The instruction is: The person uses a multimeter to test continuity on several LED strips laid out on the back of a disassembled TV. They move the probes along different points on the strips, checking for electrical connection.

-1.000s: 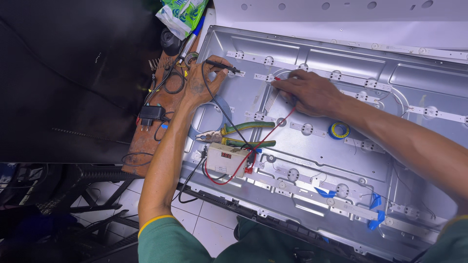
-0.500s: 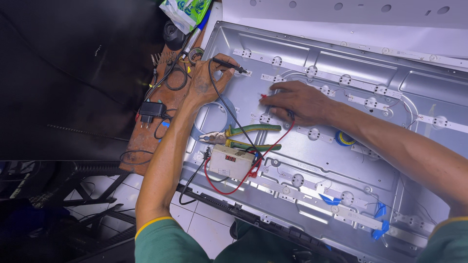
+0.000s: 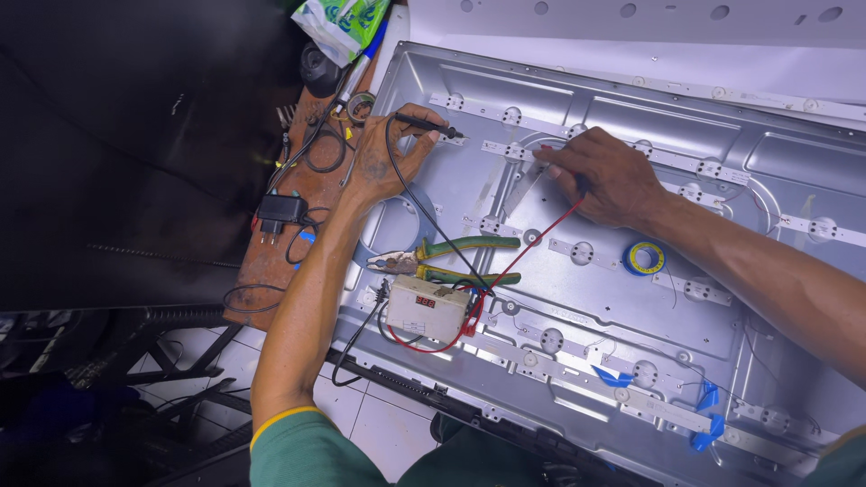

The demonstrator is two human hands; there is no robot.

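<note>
The left hand (image 3: 383,162) pinches the black probe (image 3: 424,124) in its fingers near the top light strip (image 3: 577,135); the right hand (image 3: 600,176), fingers curled on the red lead (image 3: 528,257), should press steadily; keep tips on separate contacts.

White tiled floor (image 3: 379,424) under a dark metal stand (image 3: 171,361).

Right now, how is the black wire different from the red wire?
The black wire runs up to the black probe pinched in the left hand; the red wire runs under the right hand, where its probe is hidden. The black wire crosses the green-handled pliers; the red wire passes to their right. Both lead down to the small white tester box on the metal panel.
</note>
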